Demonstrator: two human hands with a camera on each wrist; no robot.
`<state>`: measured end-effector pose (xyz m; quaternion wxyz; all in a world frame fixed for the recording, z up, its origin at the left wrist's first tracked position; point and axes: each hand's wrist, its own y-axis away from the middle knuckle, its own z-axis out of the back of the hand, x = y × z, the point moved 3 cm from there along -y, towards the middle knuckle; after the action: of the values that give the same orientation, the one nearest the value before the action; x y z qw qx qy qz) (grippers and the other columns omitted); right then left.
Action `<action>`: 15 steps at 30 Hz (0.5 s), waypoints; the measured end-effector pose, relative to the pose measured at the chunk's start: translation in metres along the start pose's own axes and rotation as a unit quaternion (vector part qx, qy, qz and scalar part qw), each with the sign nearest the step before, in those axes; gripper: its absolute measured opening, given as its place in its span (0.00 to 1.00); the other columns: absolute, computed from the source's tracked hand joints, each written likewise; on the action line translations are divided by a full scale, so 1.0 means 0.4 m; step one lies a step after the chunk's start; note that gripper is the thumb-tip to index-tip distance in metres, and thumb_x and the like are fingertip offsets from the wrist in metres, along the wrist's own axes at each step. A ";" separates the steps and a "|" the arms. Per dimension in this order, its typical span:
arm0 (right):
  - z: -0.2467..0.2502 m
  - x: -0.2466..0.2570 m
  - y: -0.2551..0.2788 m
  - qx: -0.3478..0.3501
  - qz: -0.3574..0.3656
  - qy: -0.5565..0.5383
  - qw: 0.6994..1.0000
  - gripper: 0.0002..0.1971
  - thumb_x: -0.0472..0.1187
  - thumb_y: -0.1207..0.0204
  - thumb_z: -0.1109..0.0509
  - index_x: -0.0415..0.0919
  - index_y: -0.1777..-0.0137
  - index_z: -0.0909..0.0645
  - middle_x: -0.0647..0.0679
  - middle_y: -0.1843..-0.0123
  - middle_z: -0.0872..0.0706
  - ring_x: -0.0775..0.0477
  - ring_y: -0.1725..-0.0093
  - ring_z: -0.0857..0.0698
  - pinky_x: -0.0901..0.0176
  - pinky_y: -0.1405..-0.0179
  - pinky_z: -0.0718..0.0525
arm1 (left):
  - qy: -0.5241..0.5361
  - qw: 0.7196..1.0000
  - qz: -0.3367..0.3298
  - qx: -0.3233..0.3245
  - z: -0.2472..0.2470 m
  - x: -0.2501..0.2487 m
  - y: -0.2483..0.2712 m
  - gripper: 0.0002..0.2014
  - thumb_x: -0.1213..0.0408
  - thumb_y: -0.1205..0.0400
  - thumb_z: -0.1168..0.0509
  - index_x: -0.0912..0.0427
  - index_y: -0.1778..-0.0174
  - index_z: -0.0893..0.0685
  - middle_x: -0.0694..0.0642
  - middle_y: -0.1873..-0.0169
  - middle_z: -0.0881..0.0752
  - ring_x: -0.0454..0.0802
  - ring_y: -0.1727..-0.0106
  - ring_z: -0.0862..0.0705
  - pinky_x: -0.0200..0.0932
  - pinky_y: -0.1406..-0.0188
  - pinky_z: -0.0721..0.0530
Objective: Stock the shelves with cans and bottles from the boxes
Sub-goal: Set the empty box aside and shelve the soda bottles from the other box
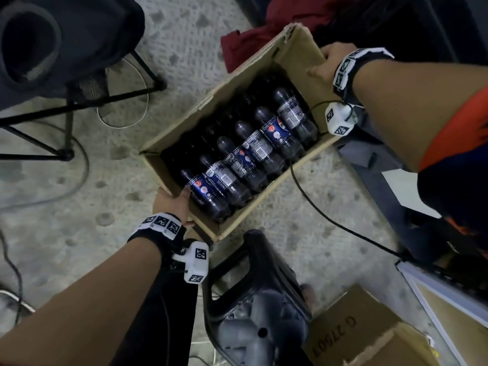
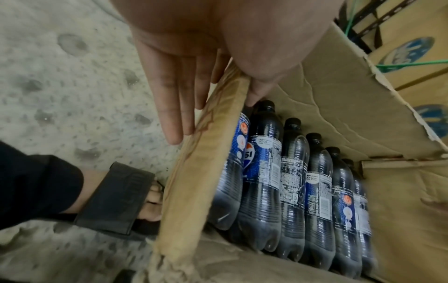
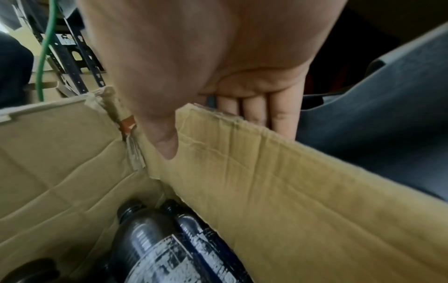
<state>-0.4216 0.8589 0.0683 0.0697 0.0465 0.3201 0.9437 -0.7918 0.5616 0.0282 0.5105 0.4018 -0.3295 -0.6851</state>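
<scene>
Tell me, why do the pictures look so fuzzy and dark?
Head view: dim light, the bottles shine with small glints, edges bend. Left wrist view: the left hand looms soft, the far box end smears. Right wrist view: the right hand is blurred throughout.

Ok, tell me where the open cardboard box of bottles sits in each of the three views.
Head: the cardboard box lies diagonally across the centre, left hand and right hand on opposite ends.
Left wrist: it fills the right half, the near wall running up the middle.
Right wrist: its walls fill the lower frame.
Shared landmark: the dark bottles inside.
</scene>
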 end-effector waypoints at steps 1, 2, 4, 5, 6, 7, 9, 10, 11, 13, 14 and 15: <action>-0.009 -0.009 -0.012 0.004 -0.015 -0.012 1.000 0.25 0.57 0.20 0.28 0.41 0.30 0.18 0.36 0.33 0.15 0.32 0.35 0.16 0.44 0.35 0.18 | 0.012 1.000 0.011 -0.002 -0.002 0.002 -0.003 0.24 0.52 0.16 0.31 0.58 0.28 0.28 0.58 0.30 0.22 0.64 0.46 0.15 0.65 0.67 0.08; -0.019 -0.020 -0.022 0.003 -0.030 -0.033 0.999 0.28 0.58 0.22 0.26 0.41 0.29 0.19 0.36 0.30 0.16 0.32 0.31 0.18 0.44 0.32 0.20 | 0.020 1.000 0.019 -0.004 -0.005 0.005 -0.009 0.23 0.52 0.16 0.30 0.59 0.31 0.27 0.59 0.32 0.21 0.64 0.48 0.16 0.66 0.66 0.08; -0.041 -0.039 -0.032 0.003 -0.047 -0.050 0.998 0.31 0.59 0.26 0.24 0.41 0.28 0.20 0.36 0.28 0.19 0.31 0.28 0.20 0.42 0.30 0.22 | 0.019 0.999 0.031 -0.006 -0.012 0.004 -0.007 0.23 0.54 0.18 0.28 0.61 0.33 0.26 0.61 0.38 0.19 0.62 0.55 0.16 0.67 0.65 0.09; -0.051 -0.047 -0.036 0.005 -0.050 -0.047 0.998 0.31 0.59 0.26 0.24 0.40 0.28 0.20 0.36 0.28 0.19 0.31 0.28 0.20 0.41 0.30 0.21 | 0.019 0.999 0.041 -0.003 -0.018 0.006 0.000 0.22 0.54 0.18 0.26 0.62 0.36 0.26 0.61 0.42 0.19 0.60 0.58 0.17 0.67 0.64 0.09; -0.058 -0.054 -0.038 0.009 -0.050 -0.042 0.998 0.32 0.59 0.26 0.24 0.39 0.28 0.20 0.35 0.28 0.19 0.30 0.29 0.20 0.40 0.30 0.21 | 0.027 0.998 0.057 0.002 -0.026 0.014 0.006 0.22 0.54 0.19 0.25 0.62 0.39 0.25 0.61 0.47 0.19 0.58 0.60 0.18 0.67 0.64 0.09; -0.060 -0.057 -0.040 0.013 -0.042 -0.038 0.998 0.31 0.58 0.25 0.24 0.38 0.29 0.20 0.34 0.28 0.19 0.29 0.29 0.20 0.39 0.30 0.21 | 0.031 0.997 0.067 0.007 -0.034 0.023 0.013 0.22 0.52 0.20 0.25 0.62 0.42 0.24 0.60 0.51 0.19 0.58 0.61 0.18 0.67 0.64 0.09; -0.060 -0.063 -0.043 0.014 -0.021 -0.019 0.999 0.30 0.55 0.23 0.25 0.35 0.29 0.20 0.31 0.29 0.18 0.27 0.30 0.19 0.38 0.32 0.21 | 0.028 0.998 0.060 0.000 -0.047 0.041 0.019 0.22 0.46 0.21 0.26 0.62 0.49 0.22 0.61 0.56 0.17 0.62 0.60 0.16 0.67 0.64 0.09; -0.059 -0.067 -0.041 0.015 -0.013 -0.004 1.000 0.28 0.54 0.21 0.26 0.34 0.29 0.20 0.31 0.30 0.18 0.27 0.31 0.19 0.38 0.33 0.21 | 0.024 0.999 0.046 -0.010 -0.047 0.046 0.020 0.22 0.44 0.21 0.26 0.61 0.52 0.21 0.61 0.57 0.16 0.64 0.59 0.14 0.67 0.62 0.09; -0.058 -0.070 -0.039 0.015 -0.004 0.008 1.000 0.26 0.52 0.20 0.27 0.34 0.29 0.20 0.30 0.30 0.18 0.27 0.31 0.19 0.39 0.34 0.21 | 0.011 0.999 0.032 -0.024 -0.047 0.054 0.009 0.21 0.43 0.22 0.27 0.59 0.55 0.19 0.61 0.58 0.14 0.65 0.57 0.13 0.67 0.59 0.09; -0.055 -0.073 -0.028 0.012 0.006 0.019 1.000 0.25 0.50 0.19 0.27 0.34 0.28 0.20 0.30 0.30 0.18 0.27 0.31 0.19 0.40 0.35 0.21 | -0.007 0.998 0.023 -0.052 -0.051 0.066 -0.016 0.17 0.47 0.28 0.29 0.59 0.57 0.17 0.63 0.57 0.10 0.66 0.57 0.11 0.67 0.56 0.10; -0.053 -0.075 -0.019 0.013 0.011 0.017 1.000 0.25 0.50 0.19 0.27 0.34 0.29 0.20 0.31 0.30 0.18 0.27 0.31 0.19 0.40 0.36 0.21 | -0.013 0.998 0.017 -0.065 -0.053 0.076 -0.041 0.16 0.50 0.29 0.31 0.60 0.56 0.17 0.64 0.55 0.10 0.67 0.57 0.10 0.67 0.56 0.10; -0.052 -0.076 -0.010 0.014 0.017 0.015 1.000 0.25 0.50 0.19 0.27 0.34 0.29 0.20 0.31 0.31 0.17 0.28 0.32 0.18 0.41 0.37 0.20 | -0.024 0.997 0.009 -0.078 -0.052 0.073 -0.051 0.15 0.52 0.27 0.31 0.62 0.55 0.18 0.64 0.53 0.11 0.67 0.57 0.11 0.67 0.56 0.10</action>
<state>-0.3941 0.8446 0.0482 0.0477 0.0384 0.3337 0.9407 -0.7870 0.5378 -0.0052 0.5381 0.3413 -0.2912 -0.7136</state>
